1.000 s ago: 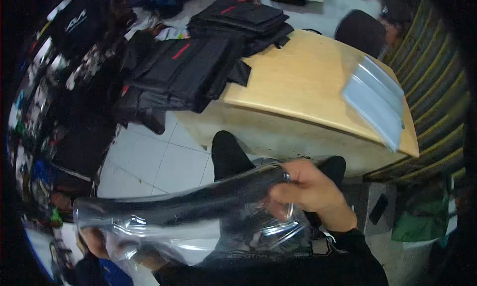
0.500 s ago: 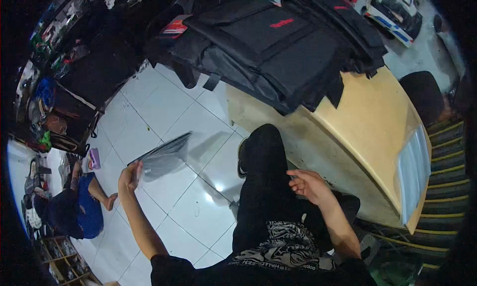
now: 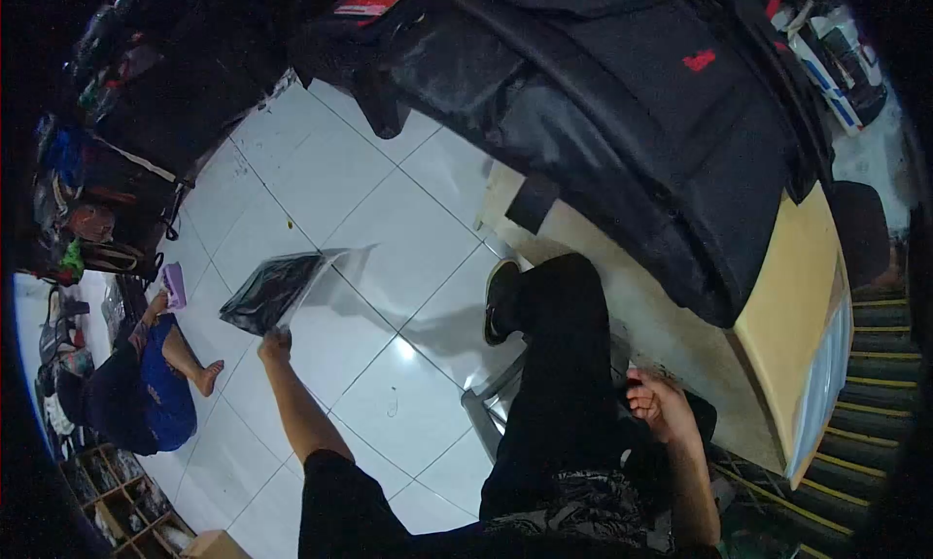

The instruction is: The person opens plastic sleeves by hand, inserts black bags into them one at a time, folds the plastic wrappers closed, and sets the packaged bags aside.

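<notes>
My left hand grips the lower edge of a dark item in a clear plastic bag, held out over the white tiled floor. My right hand is beside my right thigh, its fingers curled in; whether they hold anything is too small to make out. Black fabric bags with red marks are heaped over the pale yellow table, beyond my knee.
A person in blue sits on the floor at the left, near a purple object. A wooden compartment rack stands lower left. Clear plastic sheets hang at the table's right end.
My left hand has swung outward and turned the plastic-wrapped item to show its broad side. My right hand has moved right and down, its fingers more curled. The black bags now appear nearer.
</notes>
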Tool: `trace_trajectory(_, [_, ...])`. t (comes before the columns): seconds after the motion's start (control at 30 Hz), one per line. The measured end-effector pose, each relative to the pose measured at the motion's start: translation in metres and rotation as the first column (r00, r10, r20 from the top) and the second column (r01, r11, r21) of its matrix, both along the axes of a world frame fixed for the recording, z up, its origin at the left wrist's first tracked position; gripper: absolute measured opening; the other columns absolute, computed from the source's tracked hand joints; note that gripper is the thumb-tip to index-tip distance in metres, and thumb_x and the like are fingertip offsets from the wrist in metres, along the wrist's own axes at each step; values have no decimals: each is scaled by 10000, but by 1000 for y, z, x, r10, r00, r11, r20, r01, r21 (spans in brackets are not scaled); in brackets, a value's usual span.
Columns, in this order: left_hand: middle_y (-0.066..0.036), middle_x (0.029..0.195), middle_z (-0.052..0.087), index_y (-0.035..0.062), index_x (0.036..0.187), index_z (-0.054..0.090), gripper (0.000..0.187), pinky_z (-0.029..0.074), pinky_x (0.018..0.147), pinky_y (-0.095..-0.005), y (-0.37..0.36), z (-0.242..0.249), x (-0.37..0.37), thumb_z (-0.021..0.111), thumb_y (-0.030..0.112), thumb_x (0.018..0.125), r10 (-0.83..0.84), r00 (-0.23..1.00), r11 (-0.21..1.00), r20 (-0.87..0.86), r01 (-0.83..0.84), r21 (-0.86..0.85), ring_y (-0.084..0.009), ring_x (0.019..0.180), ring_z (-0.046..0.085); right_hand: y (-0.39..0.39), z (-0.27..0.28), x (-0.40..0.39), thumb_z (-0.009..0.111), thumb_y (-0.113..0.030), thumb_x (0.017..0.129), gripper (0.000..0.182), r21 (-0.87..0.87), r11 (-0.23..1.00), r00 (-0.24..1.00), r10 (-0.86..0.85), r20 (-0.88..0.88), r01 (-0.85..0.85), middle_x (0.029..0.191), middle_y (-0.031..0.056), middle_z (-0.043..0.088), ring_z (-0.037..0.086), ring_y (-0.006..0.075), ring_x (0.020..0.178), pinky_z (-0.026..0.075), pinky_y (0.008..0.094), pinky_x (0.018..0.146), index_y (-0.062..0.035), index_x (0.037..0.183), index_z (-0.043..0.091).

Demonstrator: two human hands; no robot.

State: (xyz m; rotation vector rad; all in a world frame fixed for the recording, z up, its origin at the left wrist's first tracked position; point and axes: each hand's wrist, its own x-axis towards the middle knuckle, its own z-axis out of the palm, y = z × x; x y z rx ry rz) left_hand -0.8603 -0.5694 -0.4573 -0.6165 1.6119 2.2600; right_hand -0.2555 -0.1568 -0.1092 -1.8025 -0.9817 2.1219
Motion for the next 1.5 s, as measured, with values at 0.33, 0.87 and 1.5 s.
trace_trajectory(0.33, [-134,737,580,-80,827,547,84,556,670,-355,54,-32,106,555,2,810,58,995,962,87,-32,-270,-253,701,620,-19,-2,0,524,-236,940,335,-25,996,983,93,160,-90,861,81,662,631,143,741,512,273,701,-13,1187,565])
trace_trajectory(0.87, [-95,1091,563,42,969,654,264,474,682,-250,363,324,480,558,-90,762,-727,-199,187,-657,864,-468,-176,870,591,1,126,152,595,-201,918,212,752,658,987,-87,136,-46,833,33,671,595,76,694,444,206,581,-32,1029,659])
trace_trajectory(1.5, [-94,1152,546,-11,1012,617,161,516,678,-243,372,359,584,526,-50,885,-691,-459,-143,-559,844,-517,-149,873,634,127,105,386,614,-265,831,243,822,392,500,-657,565,-414,745,167,664,640,347,734,496,402,707,-39,852,703])
